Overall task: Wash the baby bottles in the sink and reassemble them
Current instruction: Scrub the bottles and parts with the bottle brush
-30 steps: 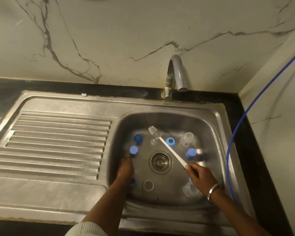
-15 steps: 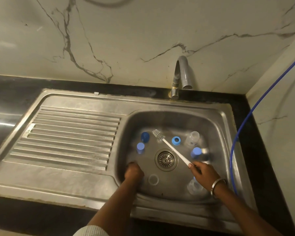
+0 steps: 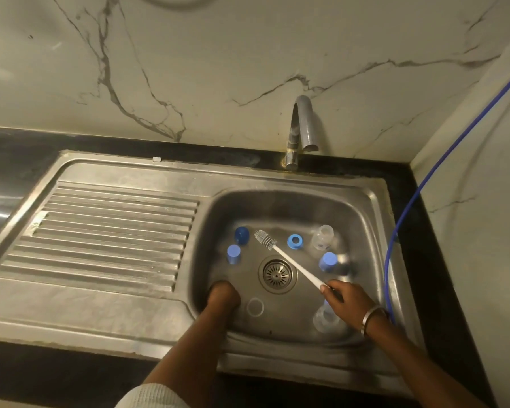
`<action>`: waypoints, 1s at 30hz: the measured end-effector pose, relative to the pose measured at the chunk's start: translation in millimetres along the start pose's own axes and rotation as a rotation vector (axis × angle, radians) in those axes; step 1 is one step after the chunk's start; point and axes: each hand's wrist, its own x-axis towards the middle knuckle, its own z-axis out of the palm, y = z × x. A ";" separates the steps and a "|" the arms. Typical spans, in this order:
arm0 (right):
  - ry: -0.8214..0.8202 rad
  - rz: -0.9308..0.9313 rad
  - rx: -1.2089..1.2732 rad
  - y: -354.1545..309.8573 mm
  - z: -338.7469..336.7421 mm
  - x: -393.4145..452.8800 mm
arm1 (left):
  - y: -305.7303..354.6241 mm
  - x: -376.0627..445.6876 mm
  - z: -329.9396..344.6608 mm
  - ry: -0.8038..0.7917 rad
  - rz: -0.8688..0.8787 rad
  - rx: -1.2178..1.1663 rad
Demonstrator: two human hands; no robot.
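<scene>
Hands in the sink basin (image 3: 365,219), bottle parts scattered round the drain (image 3: 278,274).

Right hand (image 3: 348,298), lower right of the frame, grasps the white bottle brush (image 3: 289,260) by its handle end, bristles pointing up-left past the drain. Left hand (image 3: 223,295), at the basin's lower left, is bunched downward (whether it holds anything cannot be told). Dark blue cap (image 3: 242,233), pale blue cap (image 3: 233,254) and blue ring (image 3: 295,241) lie toward the far side; one clear bottle (image 3: 323,237) sits upper right, another (image 3: 324,318) under the right wrist.
</scene>
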 end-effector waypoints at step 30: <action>-0.093 -0.137 0.039 -15.8 -7.7 -10.0 | 36.3 -20.8 -89.1 -0.394 0.121 -1.334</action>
